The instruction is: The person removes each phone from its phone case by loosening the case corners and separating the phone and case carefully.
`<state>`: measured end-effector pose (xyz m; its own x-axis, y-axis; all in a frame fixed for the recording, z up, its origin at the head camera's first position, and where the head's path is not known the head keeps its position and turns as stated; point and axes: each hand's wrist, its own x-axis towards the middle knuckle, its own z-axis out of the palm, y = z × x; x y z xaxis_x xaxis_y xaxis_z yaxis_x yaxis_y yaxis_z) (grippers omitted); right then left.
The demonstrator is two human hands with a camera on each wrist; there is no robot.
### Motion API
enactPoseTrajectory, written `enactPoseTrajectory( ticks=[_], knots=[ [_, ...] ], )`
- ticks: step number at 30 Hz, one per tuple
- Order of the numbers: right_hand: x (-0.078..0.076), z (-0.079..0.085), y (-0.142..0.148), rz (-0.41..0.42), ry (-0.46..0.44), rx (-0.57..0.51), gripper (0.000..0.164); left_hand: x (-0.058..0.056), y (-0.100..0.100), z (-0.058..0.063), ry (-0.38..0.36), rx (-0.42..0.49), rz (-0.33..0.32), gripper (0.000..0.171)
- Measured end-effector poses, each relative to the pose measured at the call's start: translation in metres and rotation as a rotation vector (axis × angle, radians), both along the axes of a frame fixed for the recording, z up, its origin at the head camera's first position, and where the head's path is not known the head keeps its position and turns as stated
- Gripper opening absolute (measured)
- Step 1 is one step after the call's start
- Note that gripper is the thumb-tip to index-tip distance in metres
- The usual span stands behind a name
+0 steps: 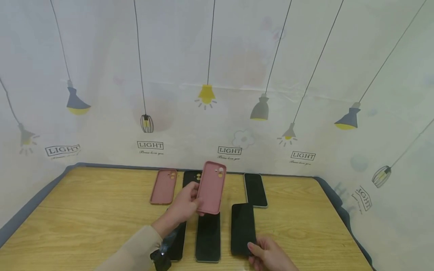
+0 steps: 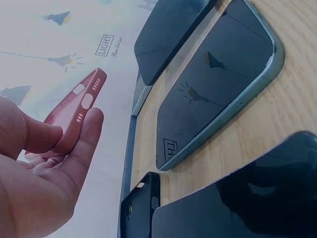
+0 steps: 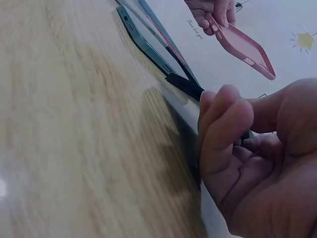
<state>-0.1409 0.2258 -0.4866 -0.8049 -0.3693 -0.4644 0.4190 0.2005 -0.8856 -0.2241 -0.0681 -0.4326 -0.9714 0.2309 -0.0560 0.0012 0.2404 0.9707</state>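
Note:
My left hand (image 1: 183, 203) pinches a pink phone case (image 1: 211, 190) near its lower left edge, thumb in front. The case is raised above the table, its hollow inside and camera cutouts facing me in the head view. In the left wrist view, the port opening shows on the end of the case (image 2: 74, 130). My right hand (image 1: 271, 256) grips a black phone (image 1: 243, 227) by its lower right corner, the thumb on its dark face. The right wrist view shows this phone edge-on (image 3: 184, 87), tilted above the table, partly hidden by the curled fingers (image 3: 225, 124).
Two phones, a middle one (image 1: 208, 241) and a left one (image 1: 178, 244), lie below the left hand. Another phone (image 1: 255, 190) lies at the back right. A second pink case (image 1: 163, 187) and a black case (image 1: 190, 177) lie near the table's back edge, before a lamp-printed backdrop (image 1: 183, 124).

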Motion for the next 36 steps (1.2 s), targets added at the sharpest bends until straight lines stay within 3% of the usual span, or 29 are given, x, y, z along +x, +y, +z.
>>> enactPoseTrajectory(
  ticks=[18,21,28,36],
  knots=[
    [0.008,0.001,-0.001,0.063,0.039,0.101,0.022,0.004,0.001,0.001,0.001,-0.016,0.004,0.031],
    [0.006,0.001,-0.002,0.073,0.092,0.218,0.024,0.004,0.001,0.0,0.002,-0.017,0.007,0.031],
    [0.006,0.002,-0.009,0.077,0.309,0.663,0.039,0.003,0.0,-0.005,0.023,-0.016,-0.005,0.031],
    [0.008,-0.001,-0.015,0.044,0.391,0.823,0.041,0.002,-0.001,-0.01,0.033,-0.01,-0.018,0.031]
  ],
)
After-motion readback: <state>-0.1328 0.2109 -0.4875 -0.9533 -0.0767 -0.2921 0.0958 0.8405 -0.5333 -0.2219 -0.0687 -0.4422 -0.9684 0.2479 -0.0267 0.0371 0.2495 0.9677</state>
